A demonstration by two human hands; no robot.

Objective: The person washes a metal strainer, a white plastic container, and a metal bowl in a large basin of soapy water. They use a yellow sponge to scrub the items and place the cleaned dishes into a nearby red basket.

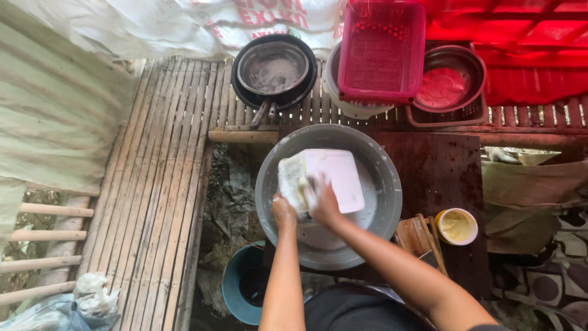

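While both hands' fingers grip white tub (327, 178) over grey basin (380, 159), small cup (456, 227) holds yellow paste.

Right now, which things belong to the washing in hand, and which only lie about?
In use:
- left hand and right hand on the white square container
- grey basin under it

Lying about:
- frying pan
- red basket
- dark bowl
- small yellow tub
- blue bucket
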